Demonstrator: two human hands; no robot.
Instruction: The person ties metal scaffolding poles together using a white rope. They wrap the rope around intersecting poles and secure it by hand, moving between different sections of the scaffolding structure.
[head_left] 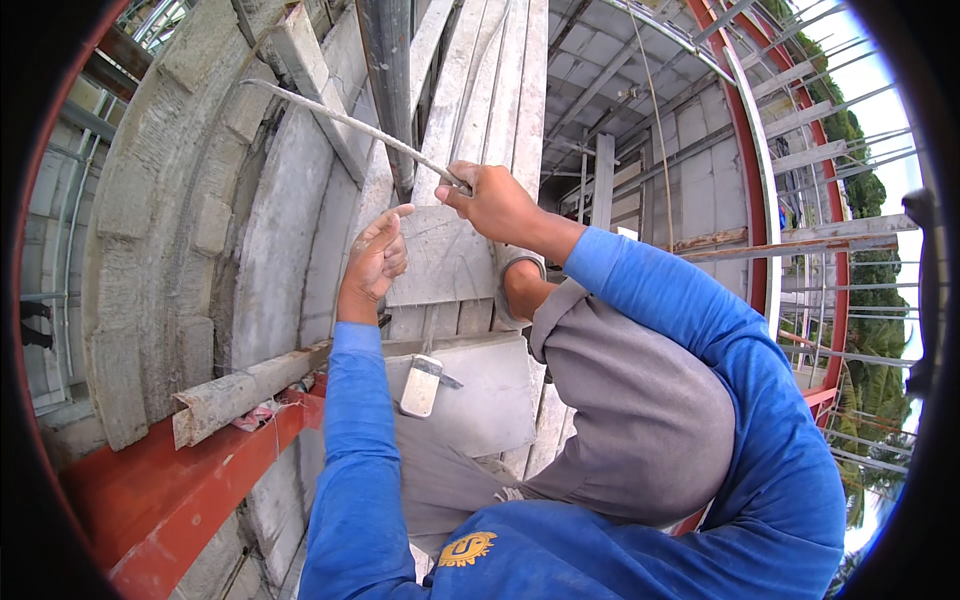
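My right hand (487, 203) is closed round the near end of a slender, pale grey length like a stiff rope or rod (345, 120). It slants up to the far left, over concrete pieces, and its far tip bends slightly. Just below and left of that grip, my left hand (378, 255) is raised with its index finger out and the other fingers loosely curled; nothing shows in it. Both hands are above a grey board (440, 262) lying across the planks. Nearer me, a small tool with a pale rectangular face (421, 387) and a thin metal part rests on a grey slab (475, 395).
Long, dusty planks (500, 100) run away from me beside a metal post (388, 80). A rough concrete wall (170, 220) rises on the left, above a red steel beam (190, 500). Scaffolding poles (850, 230) and red framing stand on the right. My foot (522, 285) is on the planks.
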